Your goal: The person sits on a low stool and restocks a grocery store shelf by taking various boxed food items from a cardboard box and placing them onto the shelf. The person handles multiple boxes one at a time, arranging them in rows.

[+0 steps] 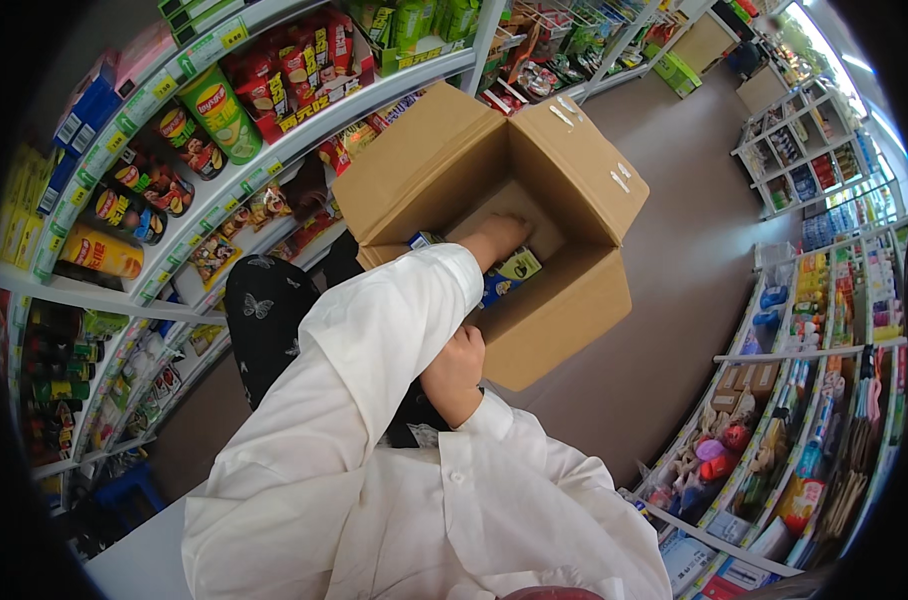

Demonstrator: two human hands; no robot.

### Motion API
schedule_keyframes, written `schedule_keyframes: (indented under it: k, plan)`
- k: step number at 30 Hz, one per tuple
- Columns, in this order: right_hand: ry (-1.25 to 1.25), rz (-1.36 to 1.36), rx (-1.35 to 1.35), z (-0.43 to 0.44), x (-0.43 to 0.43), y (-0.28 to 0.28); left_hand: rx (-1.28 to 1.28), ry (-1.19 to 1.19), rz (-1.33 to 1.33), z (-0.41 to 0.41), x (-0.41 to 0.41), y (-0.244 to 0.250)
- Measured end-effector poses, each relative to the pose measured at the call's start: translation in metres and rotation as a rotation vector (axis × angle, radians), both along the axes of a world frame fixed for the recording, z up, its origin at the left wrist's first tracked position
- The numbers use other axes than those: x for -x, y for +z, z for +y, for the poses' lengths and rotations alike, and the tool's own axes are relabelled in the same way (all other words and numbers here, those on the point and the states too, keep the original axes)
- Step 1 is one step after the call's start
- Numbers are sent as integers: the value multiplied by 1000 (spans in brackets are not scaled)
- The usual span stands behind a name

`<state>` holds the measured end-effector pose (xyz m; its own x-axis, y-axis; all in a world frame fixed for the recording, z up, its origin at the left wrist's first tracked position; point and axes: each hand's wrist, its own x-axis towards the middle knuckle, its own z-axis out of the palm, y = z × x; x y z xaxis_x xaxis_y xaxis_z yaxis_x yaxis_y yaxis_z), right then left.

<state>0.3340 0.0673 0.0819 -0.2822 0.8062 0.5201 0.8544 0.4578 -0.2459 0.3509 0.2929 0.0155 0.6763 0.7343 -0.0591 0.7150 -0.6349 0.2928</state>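
An open cardboard box (566, 180) stands before me with its flaps folded outward. My left hand (505, 234) reaches deep inside, near the box's bottom; its fingers are partly hidden, so whether they hold anything is unclear. Beside that wrist lies a small blue and green carton (512, 276). Part of another small blue carton (424, 240) shows past the far side of my left forearm. My right hand (457, 369) is curled below the left sleeve, close to the box's near corner. Its fingertips are hidden, and I cannot tell whether it grips the cardboard.
Shelves on the left hold Lay's chip canisters (219, 112) and red snack bags (296, 67). Curved-looking shelves (806, 349) of household goods line the right side. Between them runs a brown floor aisle (671, 172). A blue plastic stool (127, 495) stands at lower left.
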Motion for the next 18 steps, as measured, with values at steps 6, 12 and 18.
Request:
schedule_keyframes:
  k: [6,12,18]
  plan:
    - [-58,-169,92,7,-11,17,98,-70,304,-2,11,69]
    - [-224,-191,37,22,-22,44,-201,113,-286,-66,75,179]
    - [-282,-200,17,23,-27,47,-313,348,-1130,-163,145,221]
